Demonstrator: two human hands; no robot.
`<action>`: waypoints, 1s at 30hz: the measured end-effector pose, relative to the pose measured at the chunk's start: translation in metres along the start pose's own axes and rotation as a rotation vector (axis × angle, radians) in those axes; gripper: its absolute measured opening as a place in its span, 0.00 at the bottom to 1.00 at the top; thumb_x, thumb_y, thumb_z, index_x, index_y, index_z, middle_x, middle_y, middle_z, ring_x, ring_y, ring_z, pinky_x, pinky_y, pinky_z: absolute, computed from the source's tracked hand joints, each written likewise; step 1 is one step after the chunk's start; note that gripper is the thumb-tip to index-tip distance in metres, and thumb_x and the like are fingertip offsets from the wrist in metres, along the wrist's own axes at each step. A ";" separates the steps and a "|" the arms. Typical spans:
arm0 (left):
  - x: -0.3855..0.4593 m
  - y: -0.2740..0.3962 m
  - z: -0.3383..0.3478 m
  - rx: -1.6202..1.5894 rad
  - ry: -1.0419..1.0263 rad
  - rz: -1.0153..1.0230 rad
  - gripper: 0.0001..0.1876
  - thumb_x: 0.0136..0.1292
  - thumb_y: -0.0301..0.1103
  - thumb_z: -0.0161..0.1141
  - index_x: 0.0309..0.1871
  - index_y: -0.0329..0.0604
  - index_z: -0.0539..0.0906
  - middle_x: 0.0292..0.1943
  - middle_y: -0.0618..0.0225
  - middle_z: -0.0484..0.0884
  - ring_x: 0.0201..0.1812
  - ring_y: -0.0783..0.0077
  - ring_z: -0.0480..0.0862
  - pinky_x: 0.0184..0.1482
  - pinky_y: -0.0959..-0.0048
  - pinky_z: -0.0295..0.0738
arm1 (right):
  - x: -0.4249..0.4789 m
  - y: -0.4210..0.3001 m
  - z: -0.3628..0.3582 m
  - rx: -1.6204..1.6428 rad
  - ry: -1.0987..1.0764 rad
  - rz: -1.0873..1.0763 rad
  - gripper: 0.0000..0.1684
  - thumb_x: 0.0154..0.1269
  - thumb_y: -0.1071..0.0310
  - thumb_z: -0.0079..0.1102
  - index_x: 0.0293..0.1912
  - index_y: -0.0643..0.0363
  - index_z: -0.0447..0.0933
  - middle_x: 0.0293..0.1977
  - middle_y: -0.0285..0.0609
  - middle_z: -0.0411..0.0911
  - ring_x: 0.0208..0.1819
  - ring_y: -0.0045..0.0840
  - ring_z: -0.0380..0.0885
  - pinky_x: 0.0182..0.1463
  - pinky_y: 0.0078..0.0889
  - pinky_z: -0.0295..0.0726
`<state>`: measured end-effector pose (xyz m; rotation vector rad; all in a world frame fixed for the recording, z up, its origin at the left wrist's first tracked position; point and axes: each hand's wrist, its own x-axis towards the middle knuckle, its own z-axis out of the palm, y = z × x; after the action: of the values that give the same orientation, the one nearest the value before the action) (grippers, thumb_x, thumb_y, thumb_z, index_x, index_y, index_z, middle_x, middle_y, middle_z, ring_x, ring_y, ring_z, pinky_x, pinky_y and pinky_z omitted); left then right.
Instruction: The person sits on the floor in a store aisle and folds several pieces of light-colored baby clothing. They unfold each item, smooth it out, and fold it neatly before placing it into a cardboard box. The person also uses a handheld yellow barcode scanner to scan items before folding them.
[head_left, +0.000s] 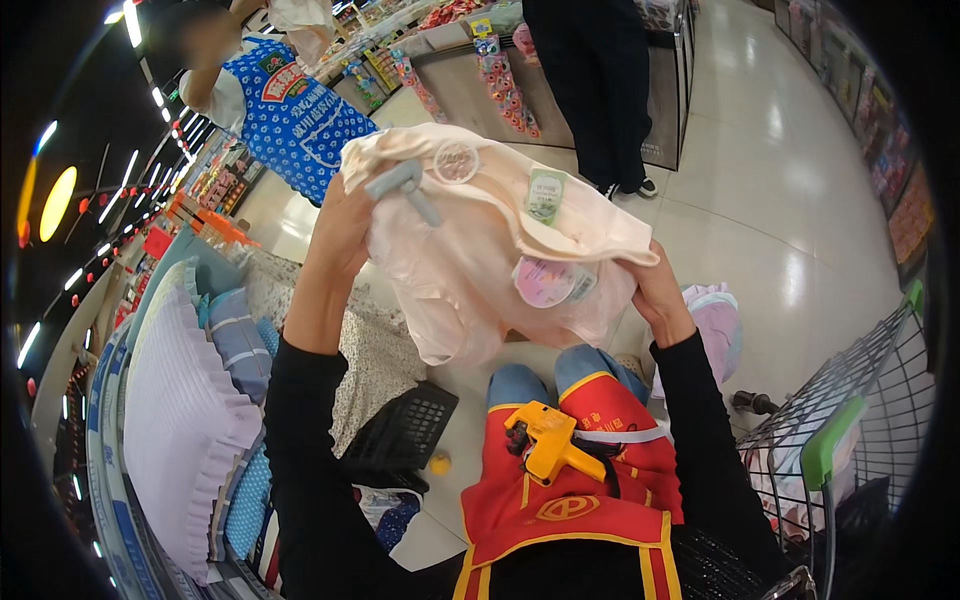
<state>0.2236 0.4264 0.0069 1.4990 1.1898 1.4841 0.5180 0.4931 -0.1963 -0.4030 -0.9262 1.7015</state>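
Observation:
A pale pink garment (480, 217) with clear plastic wrapping hangs stretched between my two hands, above my lap. My left hand (351, 229) grips its left edge; part of the fingers is hidden behind the cloth. At the other end, my right hand (654, 291) holds the edge, its fingertips also covered. A grey plastic piece (403, 187) lies on the garment near my left hand. It carries a round clear sticker (456, 162), a green tag (545, 196) and a pink label (546, 282). A yellow pistol-grip hand tool (559, 442) rests on my red apron (517, 487).
Pillows (176, 420) are heaped at left, near a black plastic crate (401, 420). A wire shopping cart (847, 405) holding cloth goods stands at right, near a pastel bundle (712, 330). Ahead are a person in a blue apron (289, 112), another in dark trousers (600, 82) and display counters (465, 82).

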 end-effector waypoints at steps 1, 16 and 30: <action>-0.003 -0.002 0.000 0.032 0.037 0.021 0.13 0.65 0.24 0.55 0.52 0.36 0.78 0.46 0.65 0.81 0.46 0.75 0.81 0.49 0.76 0.76 | -0.008 -0.002 0.001 0.006 -0.058 0.039 0.18 0.61 0.77 0.61 0.52 0.66 0.76 0.47 0.41 0.80 0.47 0.20 0.79 0.51 0.24 0.78; -0.038 -0.059 -0.091 -0.436 0.114 -0.274 0.23 0.63 0.25 0.60 0.61 0.33 0.69 0.57 0.56 0.75 0.55 0.64 0.79 0.58 0.70 0.76 | -0.118 0.093 0.049 -0.155 -0.537 0.364 0.12 0.58 0.71 0.67 0.40 0.64 0.77 0.32 0.32 0.75 0.36 0.16 0.77 0.42 0.20 0.75; -0.061 0.023 0.023 -0.183 -1.282 0.289 0.07 0.60 0.25 0.63 0.27 0.31 0.79 0.22 0.57 0.78 0.26 0.56 0.83 0.36 0.59 0.84 | -0.173 0.045 -0.011 -0.271 -0.371 0.013 0.10 0.55 0.70 0.68 0.37 0.62 0.79 0.34 0.40 0.76 0.37 0.26 0.76 0.42 0.25 0.73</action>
<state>0.2540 0.3650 0.0055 1.9854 0.0627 0.4633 0.5546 0.3336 -0.2696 -0.2738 -1.4372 1.6977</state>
